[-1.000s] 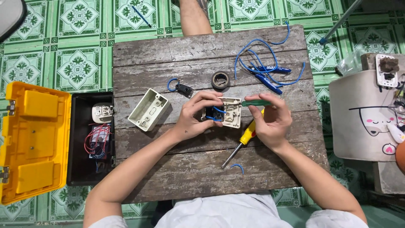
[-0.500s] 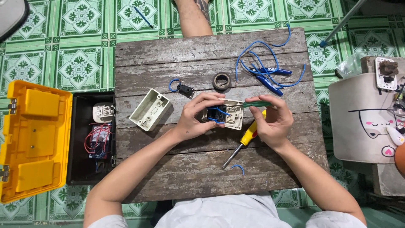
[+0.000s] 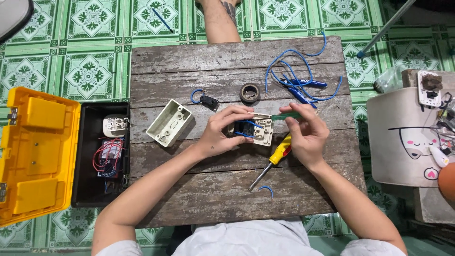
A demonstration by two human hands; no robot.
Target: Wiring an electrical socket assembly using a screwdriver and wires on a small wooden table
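1. Left hand (image 3: 219,134) pinches the switch plate (image 3: 258,129) near the table (image 3: 199,194) centre.
2. Right hand (image 3: 305,135) closed on a green screwdriver (image 3: 286,115), tip at the plate.
3. Yellow screwdriver (image 3: 276,157) lies just below the plate; blue wires (image 3: 298,71) near the far right corner.

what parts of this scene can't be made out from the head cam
- Tip of the green screwdriver: hidden in the head view where it meets the switch plate, behind the left hand fingers.
- Where the blue wires end on the plate: too small.
- How the right hand grips the screwdriver handle: covered by its own fingers.
- Contents of the black toolbox tray: dark, tangled.
- White object, top left: cut off by the frame edge.
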